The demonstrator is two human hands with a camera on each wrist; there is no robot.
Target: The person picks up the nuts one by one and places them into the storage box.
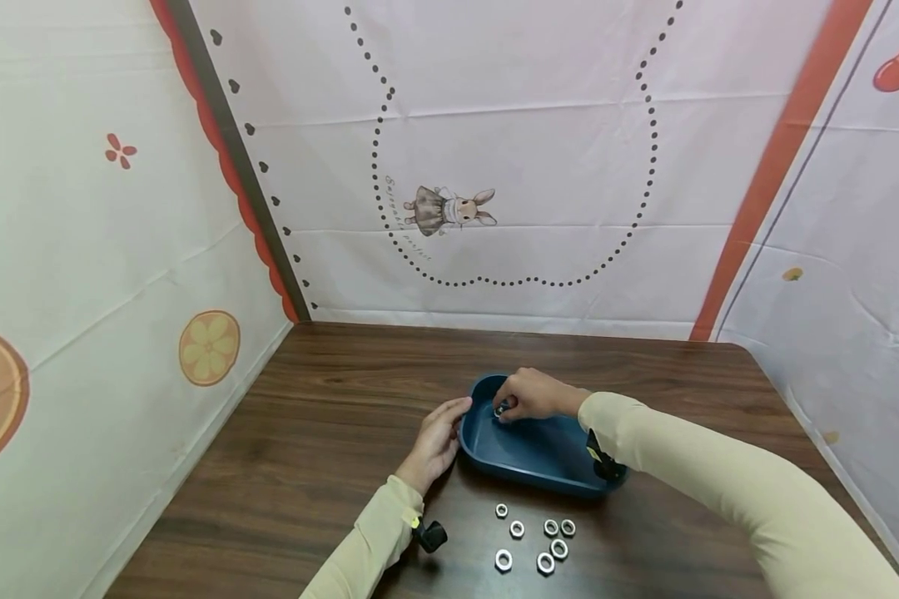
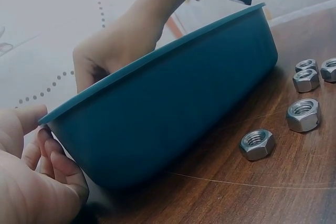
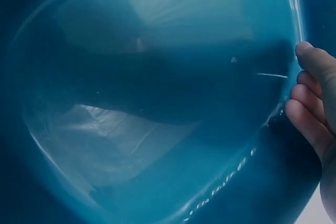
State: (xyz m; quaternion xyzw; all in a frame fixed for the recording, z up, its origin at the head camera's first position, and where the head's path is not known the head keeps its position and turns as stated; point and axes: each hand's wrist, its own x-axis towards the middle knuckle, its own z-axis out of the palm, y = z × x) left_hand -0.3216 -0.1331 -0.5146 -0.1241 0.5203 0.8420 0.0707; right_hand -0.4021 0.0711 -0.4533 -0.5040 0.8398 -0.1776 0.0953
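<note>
Nut [image 1: 499,410] sits pinched between nearly closed fingertips of the right hand [image 1: 537,393] inside the blue tray's [image 1: 520,449] left end, just across from the left hand [image 1: 434,443] that grips its rim [image 2: 152,56], with 7 loose nuts [image 1: 558,549] lying nearer the person.

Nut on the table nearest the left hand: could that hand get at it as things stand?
Probably yes, but it would likely have to let go first: the left hand is holding the blue tray by its rim. The nut lies beside the tray on the table, with nothing on top.
</note>
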